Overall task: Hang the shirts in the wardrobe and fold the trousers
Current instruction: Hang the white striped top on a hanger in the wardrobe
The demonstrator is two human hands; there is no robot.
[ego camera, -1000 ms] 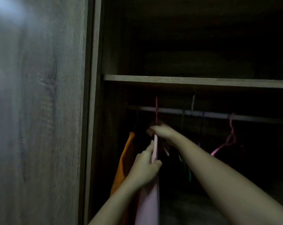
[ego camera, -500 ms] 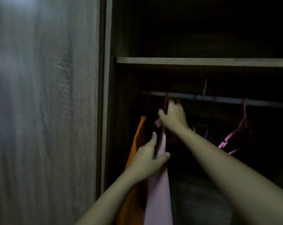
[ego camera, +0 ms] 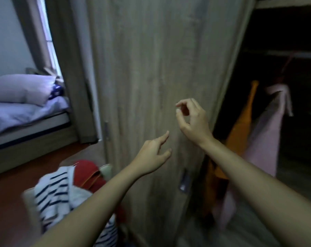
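Observation:
A pink shirt [ego camera: 265,136] hangs on the wardrobe rail [ego camera: 297,54] at the right, with an orange shirt [ego camera: 240,129] hanging just left of it. Both my hands are out of the wardrobe, in front of its wooden door [ego camera: 151,68]. My left hand [ego camera: 154,154] is open and empty, fingers stretched forward. My right hand [ego camera: 192,118] is a little higher, empty, with fingers loosely curled and thumb near the forefinger. At the lower left lies a pile of clothes: a white shirt with dark stripes [ego camera: 53,191] and a red garment [ego camera: 88,172].
A bed with a bluish sheet [ego camera: 17,114] and a pillow [ego camera: 20,88] stands at the left, under a window with a curtain [ego camera: 65,50]. The floor [ego camera: 6,202] is reddish brown. A metal handle [ego camera: 184,179] sits low on the wardrobe door.
Both hands have let go of the pink shirt and its hanger and pulled back out of the wardrobe. The view has swung left and down, showing the bed and the clothes pile.

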